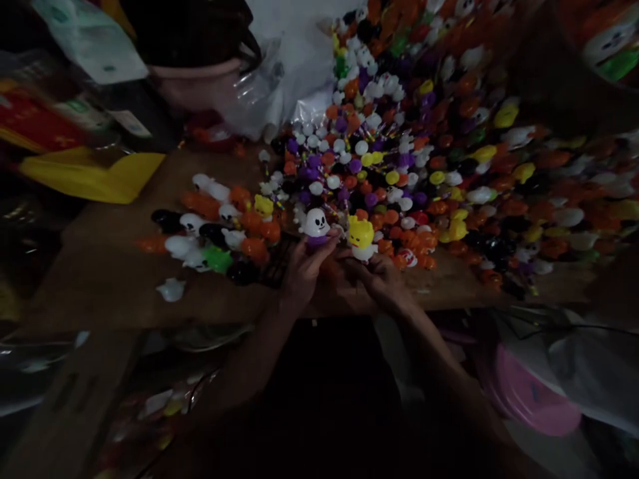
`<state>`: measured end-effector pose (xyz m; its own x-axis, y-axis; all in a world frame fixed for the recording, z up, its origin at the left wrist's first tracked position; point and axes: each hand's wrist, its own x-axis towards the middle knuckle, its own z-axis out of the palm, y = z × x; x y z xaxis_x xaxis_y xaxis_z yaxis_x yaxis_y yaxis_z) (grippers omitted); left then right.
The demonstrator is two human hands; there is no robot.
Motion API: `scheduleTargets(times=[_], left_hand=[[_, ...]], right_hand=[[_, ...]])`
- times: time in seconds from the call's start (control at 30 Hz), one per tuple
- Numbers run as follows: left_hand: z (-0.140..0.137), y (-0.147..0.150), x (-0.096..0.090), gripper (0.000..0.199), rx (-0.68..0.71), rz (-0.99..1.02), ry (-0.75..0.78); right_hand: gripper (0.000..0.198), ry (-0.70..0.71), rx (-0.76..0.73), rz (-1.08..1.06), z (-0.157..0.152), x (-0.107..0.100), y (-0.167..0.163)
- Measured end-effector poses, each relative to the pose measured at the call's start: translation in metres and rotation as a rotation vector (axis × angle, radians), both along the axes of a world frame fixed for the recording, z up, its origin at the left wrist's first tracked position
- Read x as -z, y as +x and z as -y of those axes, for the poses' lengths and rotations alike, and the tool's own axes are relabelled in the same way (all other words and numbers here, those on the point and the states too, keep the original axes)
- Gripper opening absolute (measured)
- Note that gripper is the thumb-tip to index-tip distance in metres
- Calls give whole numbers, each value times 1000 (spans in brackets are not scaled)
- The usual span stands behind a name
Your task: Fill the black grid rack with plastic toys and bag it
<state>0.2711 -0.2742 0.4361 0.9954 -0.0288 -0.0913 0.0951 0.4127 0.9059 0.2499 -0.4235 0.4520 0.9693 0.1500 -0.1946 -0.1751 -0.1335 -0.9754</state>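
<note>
Between the fingers of my left hand (303,265) is a small toy figure with a white skull head (316,223) and a purple base, held upright. My right hand (383,278) grips another toy figure with a yellow head (361,233) and a white body, also upright. The two figures are side by side, a little apart, above the front of the wooden table (219,303). Left of my hands lies a group of finished-looking small figures, among them a green one (217,259). A white piece (170,289) lies alone near the front edge.
A large heap of orange, white, purple and yellow toy parts (399,159) covers the table's back and right. A pink tub (200,83) and yellow sheet (94,174) stand at the back left. A pink basin (536,392) is below the table at right.
</note>
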Motion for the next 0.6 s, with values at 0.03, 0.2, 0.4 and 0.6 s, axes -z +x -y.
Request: scheduleTargets(times=[0.03, 0.2, 0.4, 0.6], left_hand=[[-8, -13, 2, 35, -45, 5, 16], [-39, -77, 12, 46, -90, -113, -13], [-64, -99, 21, 49, -76, -261, 14], [-62, -85, 11, 43, -217, -140, 157]], right_hand=[[34, -36, 10, 13, 0, 5, -8], [16, -232, -209, 81, -20, 21, -46], [21, -283, -555, 92, -49, 17, -52], [29, -204, -459, 311, -36, 19, -42]])
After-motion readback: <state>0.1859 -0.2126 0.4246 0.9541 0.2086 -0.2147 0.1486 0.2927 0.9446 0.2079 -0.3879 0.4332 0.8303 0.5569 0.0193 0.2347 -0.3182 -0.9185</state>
